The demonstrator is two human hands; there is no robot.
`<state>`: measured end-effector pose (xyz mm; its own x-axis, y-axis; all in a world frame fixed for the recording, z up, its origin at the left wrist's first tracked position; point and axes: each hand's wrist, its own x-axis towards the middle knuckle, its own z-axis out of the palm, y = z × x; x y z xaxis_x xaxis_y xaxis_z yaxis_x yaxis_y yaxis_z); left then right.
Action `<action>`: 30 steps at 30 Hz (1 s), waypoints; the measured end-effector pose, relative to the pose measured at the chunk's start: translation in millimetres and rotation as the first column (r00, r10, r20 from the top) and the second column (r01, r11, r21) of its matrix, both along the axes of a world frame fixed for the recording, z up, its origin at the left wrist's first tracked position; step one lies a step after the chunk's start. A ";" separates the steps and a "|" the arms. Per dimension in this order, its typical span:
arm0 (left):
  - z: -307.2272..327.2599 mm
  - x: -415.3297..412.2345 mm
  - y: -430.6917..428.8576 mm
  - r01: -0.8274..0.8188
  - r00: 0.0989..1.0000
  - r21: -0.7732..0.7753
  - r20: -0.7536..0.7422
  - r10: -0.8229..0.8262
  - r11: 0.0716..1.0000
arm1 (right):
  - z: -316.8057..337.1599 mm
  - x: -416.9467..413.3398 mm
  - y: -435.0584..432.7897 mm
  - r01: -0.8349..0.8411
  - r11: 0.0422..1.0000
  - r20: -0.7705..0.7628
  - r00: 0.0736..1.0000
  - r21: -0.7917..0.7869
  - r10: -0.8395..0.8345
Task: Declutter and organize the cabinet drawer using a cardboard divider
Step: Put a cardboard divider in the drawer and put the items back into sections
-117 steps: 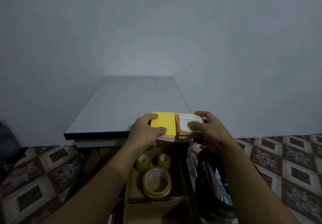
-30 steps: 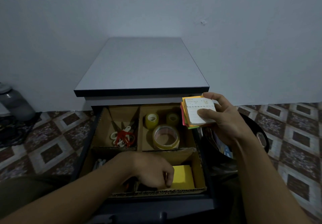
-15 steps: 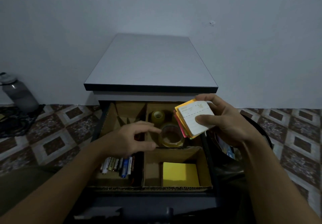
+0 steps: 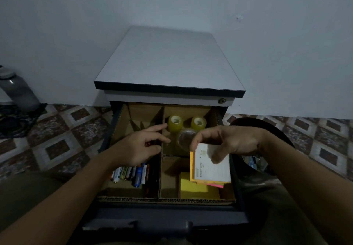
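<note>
Pretty dim shot, with a cool blue-grey cast over everything. Brightest bits we get are the wall (image 4: 172, 6) and the cabinet top (image 4: 168, 59), so the light looks to fall from above. The near corners of the drawer (image 4: 168, 214) sink into almost black shadow. Our right hand (image 4: 235, 141) is smeared with blur, print on the note pad (image 4: 210, 170) it pinches is unreadable, and the floor tiles (image 4: 57, 145) bow toward the frame edges.

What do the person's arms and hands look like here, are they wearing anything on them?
Both forearms are bare right to the frame edge, and no sleeve shows. The left hand and right hand are bare too: no gloves, and no ring, watch or bracelet visible in this dim light.
</note>
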<state>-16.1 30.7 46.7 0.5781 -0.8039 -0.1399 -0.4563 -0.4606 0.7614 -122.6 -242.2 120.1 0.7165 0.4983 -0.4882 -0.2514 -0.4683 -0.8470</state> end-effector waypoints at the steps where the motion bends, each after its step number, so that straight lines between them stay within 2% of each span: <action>1: -0.7 -0.3 -0.7 -0.002 1.000 -0.002 0.005 0.002 1.000 | 0.0 -2.6 1.8 0.000 0.999 0.019 1.000 -0.034 0.001; 4: -1.5 -0.9 -1.5 0.002 1.000 -0.001 0.019 -0.002 1.000 | -3.4 -14.0 9.0 -0.004 0.990 0.100 0.995 -0.142 0.018; 11: -2.4 -3.1 -0.1 0.020 0.999 -0.001 0.042 -0.020 1.000 | -25.0 -42.5 15.7 0.044 0.979 0.182 0.983 -0.197 -0.007; 17: -1.8 -4.3 -0.6 0.029 0.998 0.021 0.058 -0.030 0.999 | -33.3 -40.6 24.9 -0.046 0.926 0.188 0.974 -0.375 0.125; 20: 0.1 -5.2 -0.1 0.042 0.997 0.022 0.056 -0.043 0.999 | -37.9 -38.7 30.3 -0.070 0.844 0.249 0.940 -0.531 0.234; 26: 1.9 -5.5 1.8 0.057 0.997 0.030 0.058 -0.058 0.998 | -42.1 -49.1 35.2 0.132 0.721 0.462 0.841 -0.680 0.281; 30: 2.8 -7.0 1.2 0.053 0.995 0.037 0.079 -0.056 0.998 | -42.0 -49.0 32.8 0.191 0.732 0.531 0.804 -0.654 0.266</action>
<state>-23.1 31.9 49.5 0.5441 -0.8300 -0.1229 -0.5404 -0.4587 0.7054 -171.6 -209.3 78.1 0.9460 0.2485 -0.2080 0.1850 -0.9412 -0.2828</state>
